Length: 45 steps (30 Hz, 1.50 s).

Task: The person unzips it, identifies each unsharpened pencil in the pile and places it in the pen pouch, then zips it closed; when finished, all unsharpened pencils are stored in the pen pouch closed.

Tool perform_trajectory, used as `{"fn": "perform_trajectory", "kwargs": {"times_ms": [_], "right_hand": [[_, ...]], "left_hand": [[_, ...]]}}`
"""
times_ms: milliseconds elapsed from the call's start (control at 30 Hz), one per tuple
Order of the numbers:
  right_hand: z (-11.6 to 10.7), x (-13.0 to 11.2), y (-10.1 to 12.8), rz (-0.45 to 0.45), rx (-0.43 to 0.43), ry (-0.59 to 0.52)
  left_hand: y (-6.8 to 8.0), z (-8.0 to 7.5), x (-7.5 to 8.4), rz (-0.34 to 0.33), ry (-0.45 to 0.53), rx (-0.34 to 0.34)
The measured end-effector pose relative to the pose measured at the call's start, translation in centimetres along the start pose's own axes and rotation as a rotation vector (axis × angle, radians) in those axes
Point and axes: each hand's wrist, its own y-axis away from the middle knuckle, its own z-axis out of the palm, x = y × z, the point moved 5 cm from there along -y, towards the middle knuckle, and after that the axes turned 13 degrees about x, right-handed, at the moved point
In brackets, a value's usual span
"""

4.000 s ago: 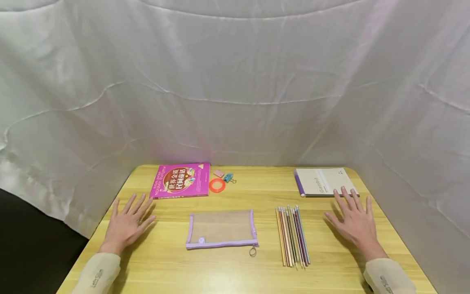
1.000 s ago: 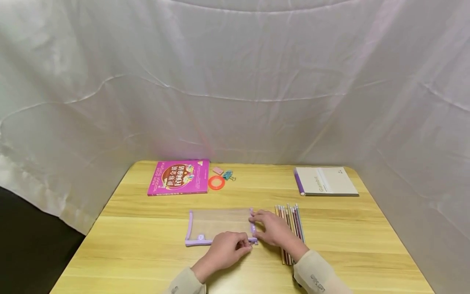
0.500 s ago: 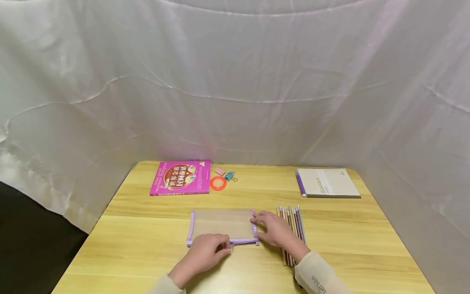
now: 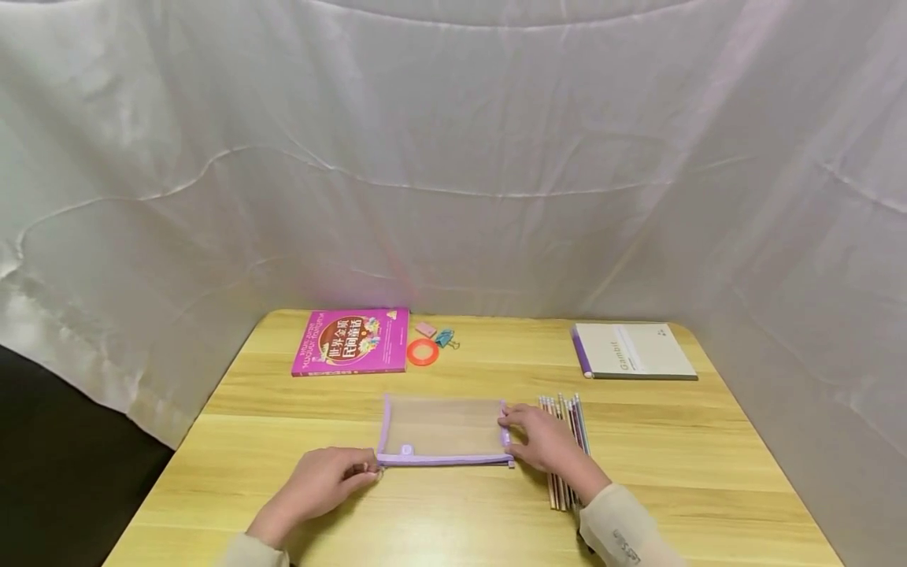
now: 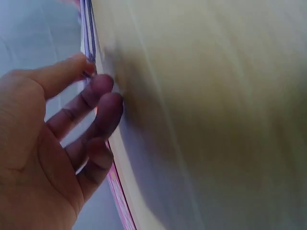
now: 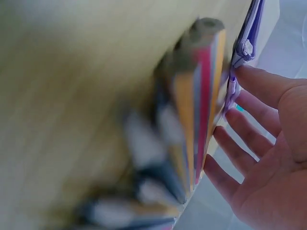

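Translucent purple-trimmed rectangular mesh pouch (image 4: 446,425), its near-side zip (image 4: 453,459) parted, roughly midway between the yellow wood-grain counter (image 4: 453,520)'s side edges.
Left hand (image 4: 319,484) pinches the small zip pull (image 4: 380,473) at its left corner; right hand (image 4: 547,442), fingers loosely extended, touches its right edge.

A curtained desk booth is shown: a wood-grain tabletop (image 4: 453,520) is enclosed on 3 sides by silvery drapes (image 4: 453,157) and is laid with pencils (image 4: 580,425), a notebook (image 4: 634,352) and a zippered mesh pouch (image 4: 446,425). Home or studio cannot be told.
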Motion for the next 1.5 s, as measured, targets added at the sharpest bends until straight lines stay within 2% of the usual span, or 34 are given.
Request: {"fn": "perform_trajectory", "kwargs": {"times_ms": [133,300,1500], "right_hand": [[-0.3,0.4,0.1,-0.011,0.014,-0.011],[-0.2,0.5,0.0,-0.029,0.018,-0.027],[-0.2,0.5,0.2,-0.014,0.003,-0.023]], "left_hand": [[0.3,-0.7,-1.3,-0.044,0.032,-0.018],[0.3,-0.7,-1.7,-0.054,0.047,-0.04],[0.4,-0.3,-1.6,-0.09,0.059,-0.033]]}}
